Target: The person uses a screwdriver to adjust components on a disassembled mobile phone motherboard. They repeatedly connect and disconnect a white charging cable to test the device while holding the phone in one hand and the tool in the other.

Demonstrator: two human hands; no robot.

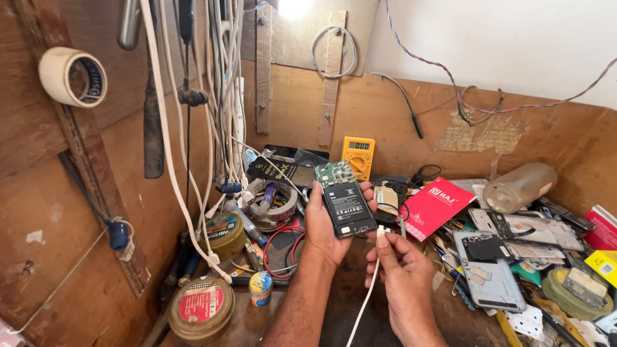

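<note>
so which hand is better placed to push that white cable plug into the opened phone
Right, probably. The right hand already pinches the white cable plug just below the bottom edge of the opened black phone with bare green circuit board, which the left hand grips and steadies.

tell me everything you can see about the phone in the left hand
The phone has its back cover off: a black battery with a label fills most of the body, and a green circuit board shows at the top end. It is held upright, tilted slightly, open back toward the camera, above the cluttered workbench. The left hand grips it from the left side, its fingers wrapping over the right edge. The right hand brings a white cable plug to its bottom edge; whether it is plugged in cannot be told.
</note>
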